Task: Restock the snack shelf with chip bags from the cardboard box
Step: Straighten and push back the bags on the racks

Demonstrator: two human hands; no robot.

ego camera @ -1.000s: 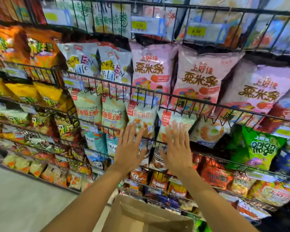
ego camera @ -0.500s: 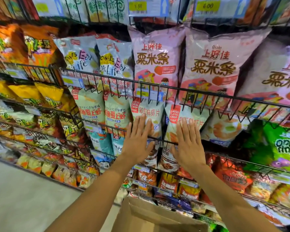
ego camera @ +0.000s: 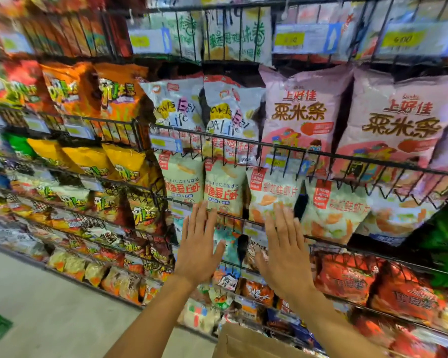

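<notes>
Both of my hands are raised flat, fingers spread, in front of the wire snack shelf (ego camera: 321, 153). My left hand (ego camera: 198, 248) is over the lower edge of a pale green shrimp chip bag (ego camera: 224, 189). My right hand (ego camera: 285, 250) is below a white prawn cracker bag (ego camera: 272, 192). Neither hand holds anything. The open cardboard box (ego camera: 243, 343) shows at the bottom edge, between my forearms; its inside is hidden.
Wire racks run left and right, packed with bags: large pink corn stick bags (ego camera: 303, 117) above, orange bags (ego camera: 114, 94) upper left, red bags (ego camera: 347, 277) lower right. Pale floor (ego camera: 36, 301) lies at lower left.
Both hands have shifted a little right and lower along the shelf, staying flat and empty. The view has tilted up and swung left, with motion blur.
</notes>
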